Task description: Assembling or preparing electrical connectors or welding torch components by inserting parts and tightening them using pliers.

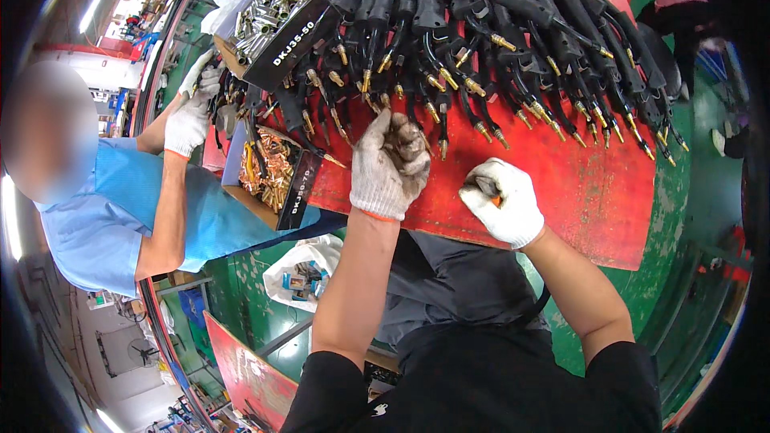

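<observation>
My left hand [391, 164], in a soiled white knit glove, is closed at the near edge of a row of black welding torches [429, 10]. Its thumb and forefinger meet at the brass tip [385, 102] of one torch. My right hand [503, 202], gloved in white, is curled closed over the red tabletop [589, 192], apart from the torches. A small orange and dark bit shows between its fingers; the rest of what it holds is hidden. Many torch necks with brass ends point toward me.
A box of silvery nozzles [263, 18] sits on the torches at left. Below it is a box of copper-coloured contact tips [269, 167] with a yellow-handled tool. A co-worker in blue [152, 204] works at left with gloved hands. A white bag [301, 271] lies below the table edge.
</observation>
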`<state>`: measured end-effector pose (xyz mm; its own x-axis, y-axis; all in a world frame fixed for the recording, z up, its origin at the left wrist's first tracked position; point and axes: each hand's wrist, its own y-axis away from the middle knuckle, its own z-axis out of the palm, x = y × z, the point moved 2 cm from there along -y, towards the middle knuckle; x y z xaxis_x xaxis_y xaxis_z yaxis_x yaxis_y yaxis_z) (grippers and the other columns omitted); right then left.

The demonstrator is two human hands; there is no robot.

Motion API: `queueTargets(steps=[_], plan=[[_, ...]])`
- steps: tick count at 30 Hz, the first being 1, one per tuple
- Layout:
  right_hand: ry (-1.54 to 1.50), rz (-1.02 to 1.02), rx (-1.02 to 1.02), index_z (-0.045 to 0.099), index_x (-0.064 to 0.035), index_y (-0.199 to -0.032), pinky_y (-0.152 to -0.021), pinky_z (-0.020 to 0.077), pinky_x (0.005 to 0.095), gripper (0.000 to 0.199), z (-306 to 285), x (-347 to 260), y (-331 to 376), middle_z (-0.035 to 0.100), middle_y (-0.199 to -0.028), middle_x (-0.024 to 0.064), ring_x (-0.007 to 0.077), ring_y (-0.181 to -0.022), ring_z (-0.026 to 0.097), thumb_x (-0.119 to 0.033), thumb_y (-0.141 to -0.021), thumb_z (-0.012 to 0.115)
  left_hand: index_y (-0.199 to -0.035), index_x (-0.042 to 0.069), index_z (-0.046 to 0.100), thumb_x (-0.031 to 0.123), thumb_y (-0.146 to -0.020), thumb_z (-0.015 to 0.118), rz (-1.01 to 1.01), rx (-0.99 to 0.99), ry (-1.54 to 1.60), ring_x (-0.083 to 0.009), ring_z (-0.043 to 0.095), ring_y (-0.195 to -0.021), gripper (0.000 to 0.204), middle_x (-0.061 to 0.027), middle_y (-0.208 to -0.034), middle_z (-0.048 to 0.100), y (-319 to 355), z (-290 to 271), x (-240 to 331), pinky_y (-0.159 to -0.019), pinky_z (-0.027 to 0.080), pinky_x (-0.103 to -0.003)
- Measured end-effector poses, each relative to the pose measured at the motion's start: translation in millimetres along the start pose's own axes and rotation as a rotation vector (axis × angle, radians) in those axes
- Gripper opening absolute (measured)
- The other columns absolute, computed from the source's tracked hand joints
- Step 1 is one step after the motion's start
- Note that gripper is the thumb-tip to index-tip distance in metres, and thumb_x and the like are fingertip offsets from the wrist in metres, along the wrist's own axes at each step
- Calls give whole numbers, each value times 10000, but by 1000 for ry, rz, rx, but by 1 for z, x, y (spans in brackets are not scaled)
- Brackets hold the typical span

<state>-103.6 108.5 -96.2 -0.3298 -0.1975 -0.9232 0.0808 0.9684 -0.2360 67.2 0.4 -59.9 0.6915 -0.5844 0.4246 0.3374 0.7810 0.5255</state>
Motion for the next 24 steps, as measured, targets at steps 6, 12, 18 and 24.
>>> queueTargets(steps=[6, 12, 18, 24], plan=[[-55, 11, 13, 687, -17, -930, -639, 522, 357, 239, 0, 1, 0, 648, -798, 129, 272, -686, 651, -193, -811, 797, -946, 87, 652, 213, -955, 633, 31, 111, -48, -96, 434, -581, 128, -23, -777, 609, 30, -39, 7, -454, 307, -224], [-8, 23, -15, 689, -14, -941, -638, 519, 348, 237, -4, 1, 0, 647, -799, 125, 260, -680, 647, -178, -812, 801, -971, 111, 634, 276, -962, 633, 187, 340, -154, -113, 439, -602, 166, -24, -808, 598, 93, -78, 27, -464, 303, -229], [-19, 46, -11, 685, -12, -941, -633, 505, 336, 234, 1, -1, 5, 645, -795, 115, 234, -669, 625, -165, -811, 806, -855, 157, 581, 417, -997, 616, 251, 555, -210, -91, 378, -521, 298, 22, -690, 508, 166, -127, 36, -425, 248, -221], [209, 98, 128, 645, -28, -1140, -845, 532, 345, 395, 21, -3, 14, 659, -1020, 100, 212, -919, 634, -184, -827, 828, -781, 202, 511, 398, -1024, 570, 414, 734, -145, -79, 299, -431, 318, 73, -590, 399, 265, -219, 53, -377, 233, -229]])
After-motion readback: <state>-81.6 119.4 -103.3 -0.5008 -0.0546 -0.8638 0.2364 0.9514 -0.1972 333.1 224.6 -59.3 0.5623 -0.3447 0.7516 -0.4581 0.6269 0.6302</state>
